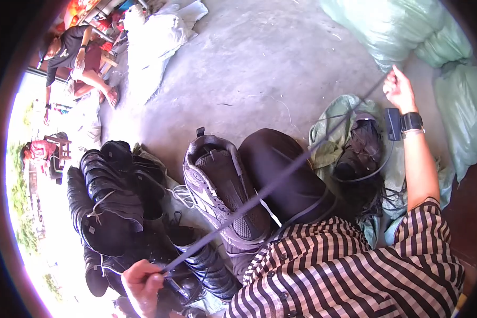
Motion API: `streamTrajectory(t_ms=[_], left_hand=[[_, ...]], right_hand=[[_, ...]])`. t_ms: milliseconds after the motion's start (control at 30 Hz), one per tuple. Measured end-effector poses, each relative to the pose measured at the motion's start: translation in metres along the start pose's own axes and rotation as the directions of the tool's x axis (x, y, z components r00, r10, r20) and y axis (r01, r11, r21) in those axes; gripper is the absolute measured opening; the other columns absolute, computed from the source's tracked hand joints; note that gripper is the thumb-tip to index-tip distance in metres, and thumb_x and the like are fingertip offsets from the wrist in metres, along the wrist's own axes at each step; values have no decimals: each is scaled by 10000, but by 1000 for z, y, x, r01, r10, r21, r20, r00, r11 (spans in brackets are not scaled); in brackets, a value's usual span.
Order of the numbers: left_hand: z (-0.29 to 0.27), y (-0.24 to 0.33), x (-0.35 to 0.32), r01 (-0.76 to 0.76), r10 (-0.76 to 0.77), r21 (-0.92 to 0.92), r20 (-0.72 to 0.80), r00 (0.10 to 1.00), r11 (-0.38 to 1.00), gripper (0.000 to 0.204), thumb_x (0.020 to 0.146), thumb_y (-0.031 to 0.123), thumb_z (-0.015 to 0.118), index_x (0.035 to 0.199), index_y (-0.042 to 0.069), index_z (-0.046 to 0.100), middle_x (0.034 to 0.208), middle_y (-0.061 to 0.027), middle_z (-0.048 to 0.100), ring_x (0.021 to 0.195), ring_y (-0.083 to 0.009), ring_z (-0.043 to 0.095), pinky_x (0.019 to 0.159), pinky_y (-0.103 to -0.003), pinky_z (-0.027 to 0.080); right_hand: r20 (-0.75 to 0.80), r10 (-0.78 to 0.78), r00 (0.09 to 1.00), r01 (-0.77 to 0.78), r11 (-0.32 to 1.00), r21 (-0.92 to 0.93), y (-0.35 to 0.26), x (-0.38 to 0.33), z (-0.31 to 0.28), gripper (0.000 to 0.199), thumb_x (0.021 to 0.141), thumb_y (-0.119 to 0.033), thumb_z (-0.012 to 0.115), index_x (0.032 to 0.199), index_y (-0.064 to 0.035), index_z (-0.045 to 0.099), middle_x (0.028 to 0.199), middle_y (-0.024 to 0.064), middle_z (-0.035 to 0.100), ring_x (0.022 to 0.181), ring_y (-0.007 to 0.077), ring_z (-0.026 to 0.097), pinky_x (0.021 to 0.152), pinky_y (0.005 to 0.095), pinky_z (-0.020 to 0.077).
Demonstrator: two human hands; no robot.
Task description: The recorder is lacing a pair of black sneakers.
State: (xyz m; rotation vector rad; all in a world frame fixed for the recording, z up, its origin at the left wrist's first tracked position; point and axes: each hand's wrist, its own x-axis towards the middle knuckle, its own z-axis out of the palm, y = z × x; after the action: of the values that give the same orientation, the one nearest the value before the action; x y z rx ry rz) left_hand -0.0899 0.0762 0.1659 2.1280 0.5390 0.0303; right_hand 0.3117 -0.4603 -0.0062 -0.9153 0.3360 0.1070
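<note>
A long dark shoelace (281,183) is pulled taut on a slant across my lap, slightly blurred. Its near end is pinched in my left hand (143,286), low over the dark shoes. At the upper right, my right hand (400,94) is raised and closed on the far end. Beneath the lace, a grey sneaker (206,183) with white side marks lies along my leg, toe toward me. Its opening shows a dark tongue, and white laces (183,196) trail from its left side. The sneaker touches neither hand.
Black shoes (108,228) are piled on my left. On my right, a worn dark shoe (360,148) lies on a greenish sack (323,127) beside loose dark laces (389,199). Full pale-green sacks (392,26) stand farther right. One person (71,58) sits at upper left.
</note>
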Motion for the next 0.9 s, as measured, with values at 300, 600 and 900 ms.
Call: streamTrajectory(t_ms=[300, 600, 900], left_hand=[[83, 36, 24, -89, 89, -19, 356, 930, 996, 98, 743, 31, 718, 835, 16, 688, 658, -89, 627, 587, -167, 620, 543, -257, 461], [144, 39, 46, -169, 191, -111, 230, 954, 979, 103, 801, 40, 709, 903, 28, 696, 704, -72, 645, 592, -131, 597, 543, -243, 454], [108, -12, 33, 272, -153, -250, 410, 899, 929, 141, 899, 101, 622, 889, -25, 685, 649, 10, 580, 601, -40, 507, 566, -193, 413]], right_hand=[[387, 156, 909, 242, 560, -792, 76, -96, 101, 238, 853, -128, 619, 1075, -43, 625, 957, 67, 684, 645, 77, 591, 620, 229, 508], [659, 668, 345, 334, 569, -751, 92, -184, 180, 177, 889, -119, 617, 989, 25, 640, 712, 40, 631, 580, 76, 579, 501, 197, 462], [274, 69, 959, 194, 543, -817, 60, -85, 72, 140, 882, -164, 586, 858, -38, 643, 601, -26, 526, 440, 29, 429, 379, 180, 320]])
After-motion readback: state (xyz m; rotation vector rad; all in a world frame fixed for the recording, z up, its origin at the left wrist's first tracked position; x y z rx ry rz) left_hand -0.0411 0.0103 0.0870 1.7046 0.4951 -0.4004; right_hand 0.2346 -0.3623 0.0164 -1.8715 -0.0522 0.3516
